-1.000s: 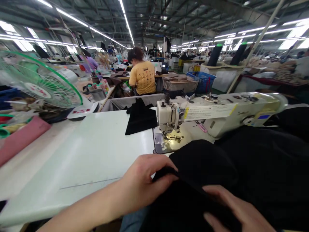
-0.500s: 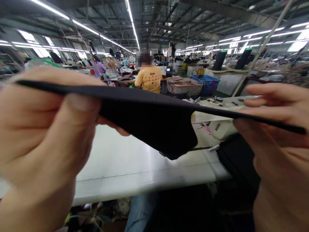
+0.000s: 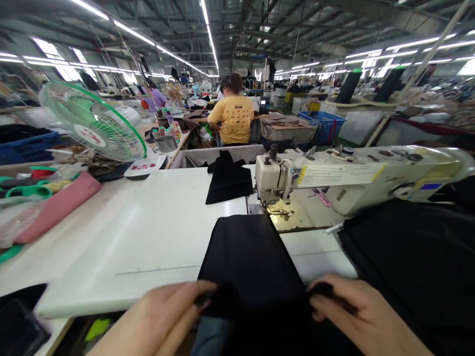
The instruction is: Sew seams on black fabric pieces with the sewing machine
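Observation:
A black fabric piece (image 3: 248, 252) lies partly on the white sewing table (image 3: 159, 232), its near part hanging over the front edge toward my lap. My left hand (image 3: 178, 306) pinches its left side near that edge. On the other side, my right hand (image 3: 341, 306) is closed on its right side, fingertips around a bit of the dark cloth. The far end of the piece reaches close to the needle area of the sewing machine (image 3: 273, 173). Another black fabric piece (image 3: 229, 183) rests farther back on the table, left of the machine head.
Black cloth is stacked at the right (image 3: 411, 262). A green-rimmed fan (image 3: 92, 128) stands at the back left, near a pink cloth roll (image 3: 59, 210). Pink snips (image 3: 321, 197) lie under the machine arm. A person in a yellow shirt (image 3: 234, 118) sits ahead, back turned.
Both hands have come down from in front of my face to the table's front edge, bringing the black fabric piece with them. It now lies spread, where before it was held up edge-on.

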Motion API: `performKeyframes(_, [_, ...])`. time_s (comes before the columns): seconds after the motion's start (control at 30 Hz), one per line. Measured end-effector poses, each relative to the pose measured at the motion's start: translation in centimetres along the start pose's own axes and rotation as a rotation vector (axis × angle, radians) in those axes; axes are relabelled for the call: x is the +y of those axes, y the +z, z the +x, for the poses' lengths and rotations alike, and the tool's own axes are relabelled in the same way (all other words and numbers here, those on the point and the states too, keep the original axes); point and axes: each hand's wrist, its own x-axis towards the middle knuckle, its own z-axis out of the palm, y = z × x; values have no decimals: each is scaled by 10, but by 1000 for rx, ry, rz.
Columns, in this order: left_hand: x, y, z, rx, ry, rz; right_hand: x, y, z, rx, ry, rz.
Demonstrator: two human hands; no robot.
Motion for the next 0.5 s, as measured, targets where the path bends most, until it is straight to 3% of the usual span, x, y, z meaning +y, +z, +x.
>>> performKeyframes(0.07, [-2, 3, 42, -57, -65, 38, 7, 14, 32, 132, 62, -47])
performKeyframes(0.17, [-14, 13, 104, -97, -213, 297, 32, 40, 84, 272, 10, -195])
performKeyframes(0.23, [-24, 24, 131, -107, -274, 433, 47, 56, 112, 331, -7, -244])
performKeyframes(0.33, [-37, 40, 150, -86, -299, 461, 60, 75, 135, 367, -12, -298])
performKeyframes(0.5, [-48, 53, 153, -94, -266, 340, 66, 85, 136, 361, -11, -334])
